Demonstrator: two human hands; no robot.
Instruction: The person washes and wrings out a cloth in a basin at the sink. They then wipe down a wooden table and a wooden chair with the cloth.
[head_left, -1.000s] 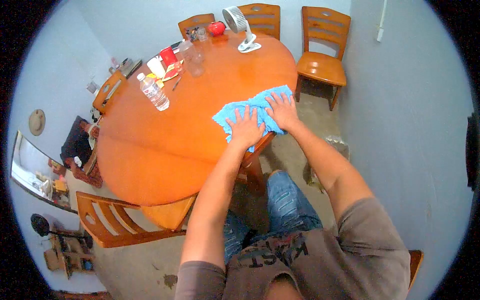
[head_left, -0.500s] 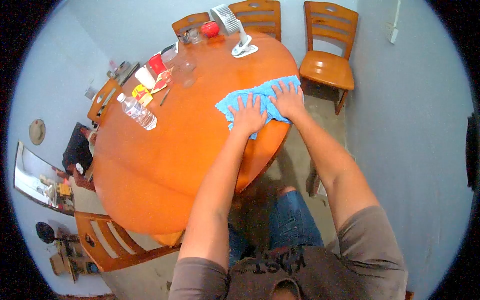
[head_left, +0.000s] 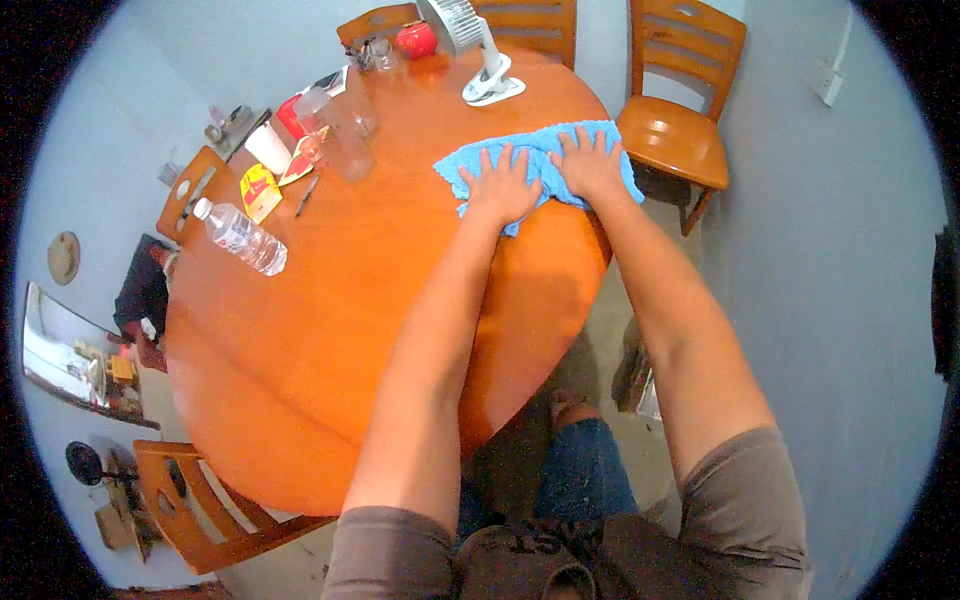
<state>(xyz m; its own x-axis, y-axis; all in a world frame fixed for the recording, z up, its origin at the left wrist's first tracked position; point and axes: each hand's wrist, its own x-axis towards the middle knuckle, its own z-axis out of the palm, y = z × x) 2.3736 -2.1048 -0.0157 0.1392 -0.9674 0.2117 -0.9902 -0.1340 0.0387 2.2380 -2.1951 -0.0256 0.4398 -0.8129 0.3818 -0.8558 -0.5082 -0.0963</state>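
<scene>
A light blue cloth lies spread and a little wrinkled on the round wooden table, near its right edge. My left hand rests flat on the cloth's left half with the fingers spread. On the right half, close to the table's rim, my right hand presses flat, fingers also apart. Both arms are stretched forward. Beyond the cloth stands a white clip fan.
At the table's left are a clear water bottle, a yellow packet, a white cup, a pen and a clear plastic container. A red round object sits at the back. Wooden chairs surround the table.
Both hands and the cloth have slid away from me across the table, nearer to the fan. The view has also shifted slightly. Both hands stay flat on the cloth.
</scene>
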